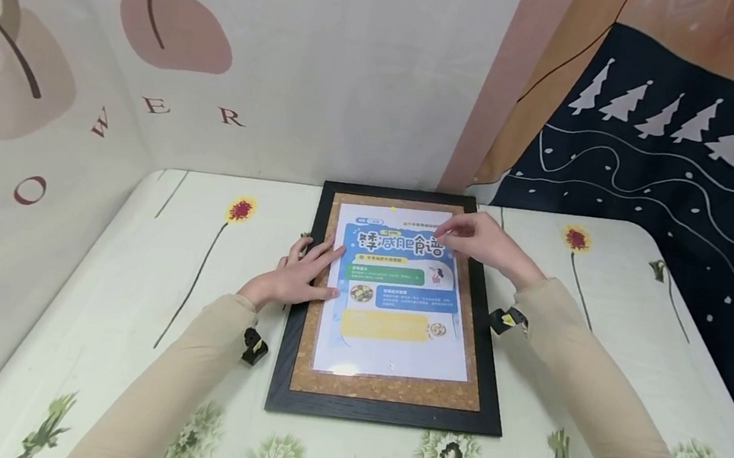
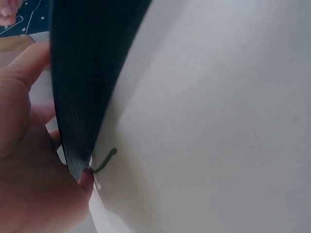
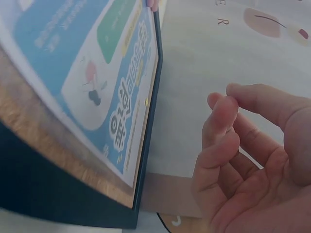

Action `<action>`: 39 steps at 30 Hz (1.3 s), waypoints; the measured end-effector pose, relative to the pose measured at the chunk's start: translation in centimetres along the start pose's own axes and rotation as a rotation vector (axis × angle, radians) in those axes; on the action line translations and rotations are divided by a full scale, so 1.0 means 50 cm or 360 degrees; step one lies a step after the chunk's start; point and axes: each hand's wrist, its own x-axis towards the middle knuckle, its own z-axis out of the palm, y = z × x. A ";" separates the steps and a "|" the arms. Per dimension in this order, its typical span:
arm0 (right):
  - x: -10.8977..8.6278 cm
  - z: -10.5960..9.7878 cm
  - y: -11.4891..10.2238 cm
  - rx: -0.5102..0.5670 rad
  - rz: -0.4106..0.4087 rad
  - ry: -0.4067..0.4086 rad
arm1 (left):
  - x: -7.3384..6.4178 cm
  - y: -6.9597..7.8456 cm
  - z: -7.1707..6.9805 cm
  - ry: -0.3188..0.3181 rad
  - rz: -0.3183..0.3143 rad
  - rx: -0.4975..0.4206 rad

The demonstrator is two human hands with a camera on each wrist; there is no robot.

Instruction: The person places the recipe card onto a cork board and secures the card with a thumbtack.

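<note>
A printed sheet (image 1: pixel 393 354) with blue, green and yellow blocks lies on a cork board (image 1: pixel 388 392) with a black frame (image 1: pixel 386 412). My left hand (image 1: pixel 296 274) rests spread over the frame's left side, its thumb and some fingertips on the sheet's left edge. In the left wrist view that hand lies along the frame's side. Over the sheet's upper right corner is my right hand (image 1: pixel 485 240), thumb and index fingertips together and the other fingers curled. Nothing shows between those fingertips (image 3: pixel 233 92); a small thing there would be hidden. A tiny yellow pin (image 1: pixel 393 208) marks the sheet's top edge.
The board lies on a table with a pale flowered cloth (image 1: pixel 124 306), its top edge near the back wall. A pale printed curtain (image 1: pixel 359 68) hangs behind, and a dark tree-patterned cloth (image 1: pixel 657 165) is at the right. Each wrist wears a small black strap (image 1: pixel 254 346).
</note>
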 end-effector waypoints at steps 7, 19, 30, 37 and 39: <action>-0.033 -0.012 0.013 -0.0043 -0.0025 -0.0011 | 0.001 0.001 0.003 0.0001 0.0007 0.0004; -0.078 -0.049 0.062 -0.0130 -0.0050 0.0012 | 0.003 0.007 0.005 -0.0025 -0.0030 0.0053; -0.116 -0.086 0.103 -0.0127 0.0073 0.0051 | -0.005 0.009 0.011 -0.0007 0.0012 0.0082; -0.132 -0.101 0.127 -0.0137 0.0087 0.0046 | -0.004 0.006 0.013 -0.0006 0.0024 0.0023; -0.136 -0.104 0.131 -0.0135 0.0098 0.0055 | -0.005 0.007 0.012 -0.0003 0.0028 0.0005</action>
